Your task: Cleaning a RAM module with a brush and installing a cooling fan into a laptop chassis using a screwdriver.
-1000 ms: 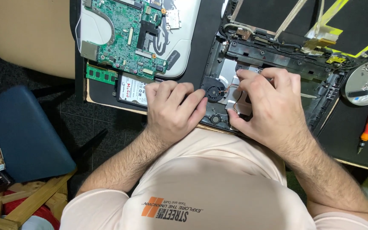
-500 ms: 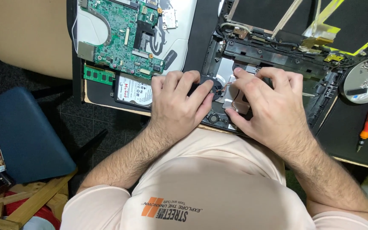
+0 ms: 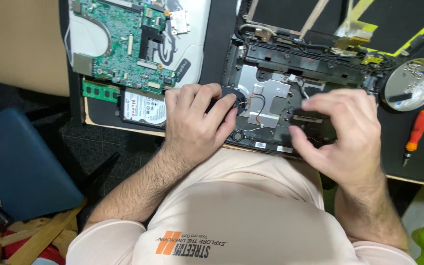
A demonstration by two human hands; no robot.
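It looked like a small electronics repair bench, perhaps set up in a home rather than a shop. A gutted black laptop chassis (image 3: 290, 93) lay on the dark work table (image 3: 418, 157) beside a bare green motherboard (image 3: 123, 44), a memory stick (image 3: 99, 91), a hard drive (image 3: 145, 108), a metal dish of screws (image 3: 411, 77) and an orange-handled screwdriver (image 3: 416, 133). A blue chair seat (image 3: 20, 167) and scrap wood (image 3: 35, 240) crowded the floor

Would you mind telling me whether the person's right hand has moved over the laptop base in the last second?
Yes. The right hand has drawn away rightward from the round black fan towards the metal dish, fingers lifted; earlier it lay close beside the left hand.
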